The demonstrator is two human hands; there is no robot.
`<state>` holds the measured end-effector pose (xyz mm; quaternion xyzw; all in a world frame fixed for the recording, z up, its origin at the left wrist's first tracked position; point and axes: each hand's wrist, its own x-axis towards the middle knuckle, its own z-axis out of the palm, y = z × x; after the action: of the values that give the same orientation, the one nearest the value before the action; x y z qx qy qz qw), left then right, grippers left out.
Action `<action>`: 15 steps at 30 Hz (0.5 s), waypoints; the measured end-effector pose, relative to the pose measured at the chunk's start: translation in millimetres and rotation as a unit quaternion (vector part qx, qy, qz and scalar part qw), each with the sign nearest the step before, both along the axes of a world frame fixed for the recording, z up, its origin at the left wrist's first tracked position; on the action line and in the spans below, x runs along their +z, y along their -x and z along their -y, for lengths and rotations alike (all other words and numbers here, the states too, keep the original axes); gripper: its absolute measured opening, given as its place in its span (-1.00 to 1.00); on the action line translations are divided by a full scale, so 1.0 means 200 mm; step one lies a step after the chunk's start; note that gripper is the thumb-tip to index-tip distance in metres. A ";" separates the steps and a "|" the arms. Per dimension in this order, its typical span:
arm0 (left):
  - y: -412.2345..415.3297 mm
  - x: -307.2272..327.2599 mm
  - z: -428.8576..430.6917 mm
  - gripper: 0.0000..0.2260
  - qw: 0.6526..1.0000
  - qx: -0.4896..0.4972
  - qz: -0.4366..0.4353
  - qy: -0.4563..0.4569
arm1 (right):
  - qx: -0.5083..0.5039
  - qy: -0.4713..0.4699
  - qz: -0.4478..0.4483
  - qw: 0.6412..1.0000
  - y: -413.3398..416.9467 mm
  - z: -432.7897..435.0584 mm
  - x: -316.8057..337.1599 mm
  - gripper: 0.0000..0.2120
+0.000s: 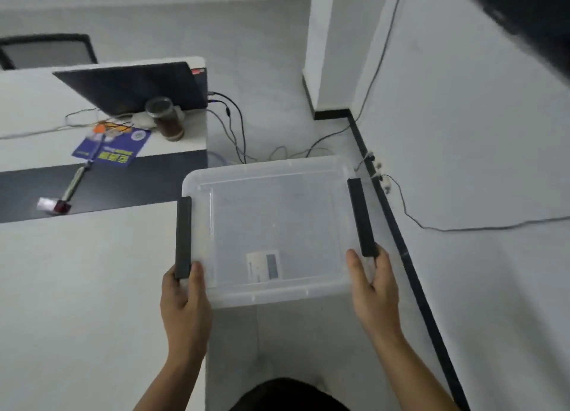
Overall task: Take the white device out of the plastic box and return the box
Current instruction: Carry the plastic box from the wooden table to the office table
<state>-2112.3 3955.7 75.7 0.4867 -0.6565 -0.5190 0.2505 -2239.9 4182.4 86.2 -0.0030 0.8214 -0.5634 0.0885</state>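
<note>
A clear plastic box (277,213) with a black latch on each side hangs in the air beside the white table's right edge, above the floor. My left hand (185,299) grips its near left corner under the left black latch (183,236). My right hand (374,290) holds the near right corner by the right black latch (361,218). Inside the box I see only a paper label (265,265) on its bottom. No white device shows in the box.
The white table (92,287) lies to the left, with a dark strip across it. Further back stand a dark laptop (138,87), a brown jar (165,119), a blue leaflet (114,147) and a metal tool (72,185). Cables (237,133) trail over the floor. A white wall (478,133) rises at the right.
</note>
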 end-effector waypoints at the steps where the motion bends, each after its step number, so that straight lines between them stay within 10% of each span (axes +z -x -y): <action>1: 0.01 0.00 0.05 -0.72 1.000 0.029 -0.004 0.003 | 0.029 0.002 -0.004 1.000 0.07 0.09 0.00 -0.66; 15: 0.17 -0.16 0.96 -0.72 0.959 0.283 -0.020 -0.011 | 0.281 0.006 0.018 0.960 0.63 1.49 -0.19 -0.75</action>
<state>-2146.0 3763.0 42.7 0.6449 -0.4807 -0.4439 0.3949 -2365.5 3885.3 48.3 -0.2239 0.7826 -0.5204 0.2581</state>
